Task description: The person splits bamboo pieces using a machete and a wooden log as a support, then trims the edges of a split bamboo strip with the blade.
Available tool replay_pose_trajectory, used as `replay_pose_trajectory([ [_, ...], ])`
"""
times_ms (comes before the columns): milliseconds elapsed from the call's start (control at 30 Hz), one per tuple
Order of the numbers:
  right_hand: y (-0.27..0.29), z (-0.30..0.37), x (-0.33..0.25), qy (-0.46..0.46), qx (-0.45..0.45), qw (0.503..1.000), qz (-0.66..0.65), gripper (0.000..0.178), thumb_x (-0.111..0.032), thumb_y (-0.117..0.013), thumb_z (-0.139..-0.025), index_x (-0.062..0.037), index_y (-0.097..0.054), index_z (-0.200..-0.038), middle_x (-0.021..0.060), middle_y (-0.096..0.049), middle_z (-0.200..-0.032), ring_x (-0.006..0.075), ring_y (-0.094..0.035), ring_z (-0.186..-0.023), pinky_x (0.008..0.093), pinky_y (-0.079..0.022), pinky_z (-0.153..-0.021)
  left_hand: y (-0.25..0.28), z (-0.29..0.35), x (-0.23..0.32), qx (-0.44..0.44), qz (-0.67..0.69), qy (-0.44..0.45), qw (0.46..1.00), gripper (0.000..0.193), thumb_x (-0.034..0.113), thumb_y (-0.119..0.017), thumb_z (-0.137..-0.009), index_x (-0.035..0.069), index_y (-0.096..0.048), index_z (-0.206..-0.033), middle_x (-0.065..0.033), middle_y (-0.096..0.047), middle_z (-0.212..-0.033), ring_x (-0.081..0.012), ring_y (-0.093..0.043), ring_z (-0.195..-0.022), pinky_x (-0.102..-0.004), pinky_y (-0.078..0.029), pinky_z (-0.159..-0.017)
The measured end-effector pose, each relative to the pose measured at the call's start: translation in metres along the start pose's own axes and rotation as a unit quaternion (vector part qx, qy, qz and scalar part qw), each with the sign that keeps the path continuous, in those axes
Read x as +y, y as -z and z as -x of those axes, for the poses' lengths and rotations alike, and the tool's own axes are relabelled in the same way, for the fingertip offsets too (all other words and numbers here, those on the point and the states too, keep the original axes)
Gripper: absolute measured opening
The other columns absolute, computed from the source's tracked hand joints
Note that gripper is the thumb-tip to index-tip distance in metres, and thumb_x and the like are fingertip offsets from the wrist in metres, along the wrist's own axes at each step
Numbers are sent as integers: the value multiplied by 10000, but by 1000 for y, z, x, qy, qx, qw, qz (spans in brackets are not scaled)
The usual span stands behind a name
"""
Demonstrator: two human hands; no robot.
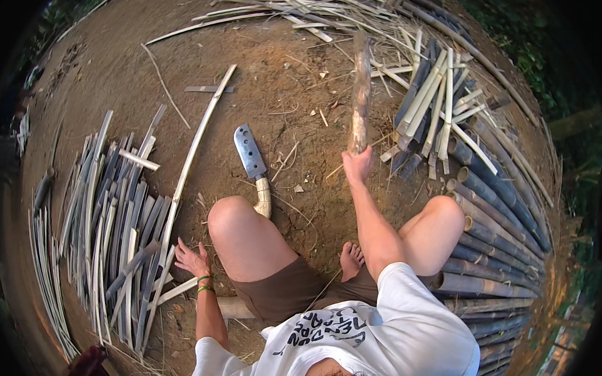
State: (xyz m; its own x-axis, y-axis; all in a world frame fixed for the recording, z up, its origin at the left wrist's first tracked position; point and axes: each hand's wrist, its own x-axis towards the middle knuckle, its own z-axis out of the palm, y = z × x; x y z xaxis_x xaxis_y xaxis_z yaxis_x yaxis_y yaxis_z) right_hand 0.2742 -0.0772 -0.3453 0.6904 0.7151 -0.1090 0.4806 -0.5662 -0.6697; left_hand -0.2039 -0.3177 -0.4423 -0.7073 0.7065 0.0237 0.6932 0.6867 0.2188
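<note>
On the bare brown earth ground (279,83), a large bundle of split grey and pale bamboo pieces (135,208) spreads at the left, with one long pale bamboo strip (203,133) running along its right side. At the upper right lies a jumbled pile of split bamboo (425,103); below it, thick round bamboo poles (488,285) fan out beside the person's right knee. More thin bamboo strips (289,6) are strewn at the far edge. A broad steel cleaver with holes in its blade and a curved pale handle (250,152) lies ahead of the left knee (231,215), which stands between it and the left hand (192,257).

The right arm is stretched forward, and the right hand (358,166) has its fingers wrapped around the near end of a thick brown wooden stick (361,96), which points away from the body. The left arm is held out low beside the left thigh, its fingers spread and ungripped near the long strip; whether they touch it cannot be told.
</note>
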Motion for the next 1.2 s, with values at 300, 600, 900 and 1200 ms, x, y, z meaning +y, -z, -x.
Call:
replay_pose_trajectory([
  [300,-62,108,41,279,-93,941,167,753,-420,-681,-883,-20,-421,-1465,226,-229,-1561,400,-265,-1461,602,-206,-1197,-89,101,-31,-30,86,-108,990,632,405,-548,-987,92,-388,-1512,-154,-477,-1472,-334,-390,-1423,-641,-308,-1131],
  [600,-121,207,48,339,-321,876,123,739,-441,-741,-825,-11,-464,-1358,210,-504,-1275,382,-534,-1156,510,-456,-959,-62,207,-34,-166,51,-139,975,662,425,-583,-967,97,-393,-1510,-145,-466,-1467,-328,-381,-1423,-641,-268,-1140],
  [900,-145,222,20,171,-357,914,92,937,-374,-825,-748,13,-337,-1449,293,-543,-1332,455,-561,-1201,499,-453,-1015,-28,160,-55,-83,29,-82,993,692,445,-618,-947,103,-399,-1508,-135,-455,-1463,-321,-371,-1423,-641,-228,-1149],
  [1200,-158,202,29,141,-395,905,74,997,-385,-866,-731,16,-316,-1460,266,-514,-1391,417,-506,-1294,472,-405,-1085,9,-11,-69,64,-33,-41,997,693,441,-660,-925,106,-424,-1484,-133,-492,-1421,-321,-418,-1382,-635,-229,-1147],
])
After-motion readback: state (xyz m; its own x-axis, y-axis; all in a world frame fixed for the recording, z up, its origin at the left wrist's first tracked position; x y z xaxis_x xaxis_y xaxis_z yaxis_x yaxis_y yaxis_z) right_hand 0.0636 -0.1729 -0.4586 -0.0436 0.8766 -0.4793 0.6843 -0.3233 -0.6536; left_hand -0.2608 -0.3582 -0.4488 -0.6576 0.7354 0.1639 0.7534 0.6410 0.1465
